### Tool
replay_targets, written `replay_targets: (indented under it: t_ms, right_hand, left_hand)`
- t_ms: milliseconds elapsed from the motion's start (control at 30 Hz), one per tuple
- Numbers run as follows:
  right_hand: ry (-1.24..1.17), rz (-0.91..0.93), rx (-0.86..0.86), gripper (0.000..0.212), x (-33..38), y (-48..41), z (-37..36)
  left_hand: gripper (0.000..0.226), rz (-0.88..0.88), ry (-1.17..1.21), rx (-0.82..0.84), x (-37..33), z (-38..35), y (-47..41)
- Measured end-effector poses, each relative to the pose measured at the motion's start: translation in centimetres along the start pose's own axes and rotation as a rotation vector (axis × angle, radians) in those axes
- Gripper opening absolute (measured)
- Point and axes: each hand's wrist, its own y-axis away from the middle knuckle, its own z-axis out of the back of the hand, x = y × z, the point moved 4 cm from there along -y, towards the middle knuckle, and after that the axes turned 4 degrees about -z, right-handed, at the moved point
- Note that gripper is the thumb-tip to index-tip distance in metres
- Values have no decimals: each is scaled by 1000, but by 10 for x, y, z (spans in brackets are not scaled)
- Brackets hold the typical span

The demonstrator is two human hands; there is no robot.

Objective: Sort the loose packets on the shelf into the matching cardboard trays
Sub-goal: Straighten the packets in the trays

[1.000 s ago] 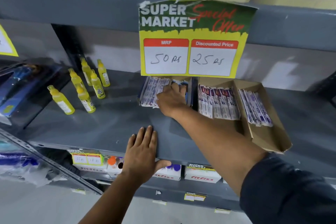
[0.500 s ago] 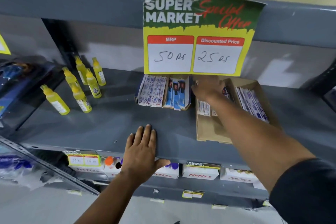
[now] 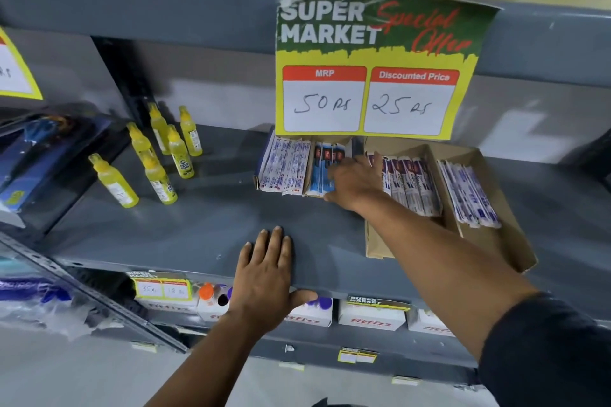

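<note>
Two cardboard trays sit on the grey shelf (image 3: 205,228) under the price sign. The left tray (image 3: 257,182) holds white packets (image 3: 284,168) and blue packets (image 3: 320,175). The right tray (image 3: 515,241) holds maroon-and-white packets (image 3: 413,185) and white-and-blue packets (image 3: 466,195) in separate compartments. My right hand (image 3: 355,183) lies over the right end of the blue packets, fingers on top and thumb at their front edge; whether it grips one is hidden. My left hand (image 3: 269,274) rests flat on the shelf's front edge, thumb hooked under the lip.
Several yellow glue bottles (image 3: 165,162) stand on the shelf's left part. A yellow and green price sign (image 3: 370,69) hangs from the shelf above, covering the trays' backs. White fitfizz boxes (image 3: 370,320) line the shelf below. Blue packaged goods (image 3: 29,155) lie at far left.
My right hand has moved left from the right tray's maroon packets back to the blue packets in the left tray. My left hand has stayed on the shelf edge.
</note>
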Motion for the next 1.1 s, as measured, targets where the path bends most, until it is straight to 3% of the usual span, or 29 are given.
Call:
replay_targets:
  t_ms: [133,267,367,433,500,767,900,1100]
  right_hand:
    - [-111,-4,47,56,-5,-3,5]
    - [-370,-184,-151,52,-61,-8,33]
    - [-227,-216,-40,35,-120,-3,34]
    - [-37,-169,186,44,-137,7,17]
    - [14,-105,297,60,-139,17,-3]
    - [-71,-94,148,39,-119,30,-1]
    - [-34,-83,225,42,-129,32,-1]
    - [-18,-65,209,42,-139,37,-2]
  left_hand:
    - [101,4,-8,-3,1,-1,0]
    - [101,1,-6,-9,2,-3,-1]
    - [100,-3,1,-27,2,-4,-1]
    - [100,-6,1,-31,3,-4,-1]
    - [99,-13,0,-33,2,-4,-1]
    - [99,-6,-8,-29,1,-1,0]
    - [99,7,-8,-20,1,0,0]
    - [100,20,-17,-13,0,1,0]
